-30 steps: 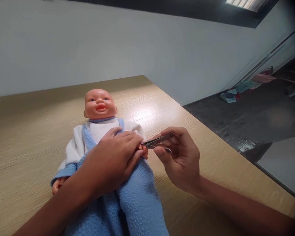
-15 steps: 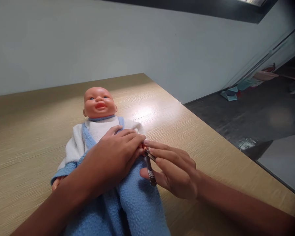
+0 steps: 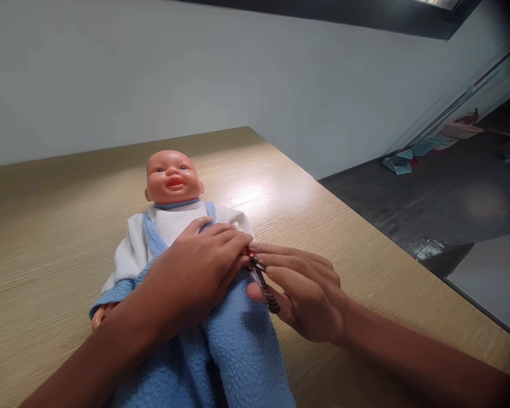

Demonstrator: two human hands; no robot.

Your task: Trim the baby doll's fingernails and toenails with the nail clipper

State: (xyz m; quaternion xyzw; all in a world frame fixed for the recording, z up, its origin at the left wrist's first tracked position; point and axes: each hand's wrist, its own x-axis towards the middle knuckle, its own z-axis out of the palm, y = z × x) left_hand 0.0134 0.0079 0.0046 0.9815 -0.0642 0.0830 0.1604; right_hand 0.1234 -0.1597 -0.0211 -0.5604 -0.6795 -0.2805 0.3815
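Observation:
A baby doll (image 3: 173,180) in a white top and fleecy blue overalls lies on its back, head toward the wall. My left hand (image 3: 210,260) reaches across its chest, fingers closed around the doll's small hand (image 3: 250,253) on the right side, which they mostly cover. Between thumb and fingers, my right hand (image 3: 301,289) grips a metal nail clipper (image 3: 267,290). The clipper's jaws are at the doll's fingers; whether they touch is too small to tell. The doll's other hand (image 3: 102,314) shows beside my left forearm.
The wooden table (image 3: 51,226) meets a pale wall (image 3: 153,73) at the back. Its right edge slants down beside a dark floor (image 3: 365,198), where a blue dustpan-like item (image 3: 398,163) and a pink basin (image 3: 461,131) are by the wall.
The nail clipper's lower end has swung right and slightly up, and its levers look closer together. My right fingers have squeezed in a little. My left hand stays on the doll.

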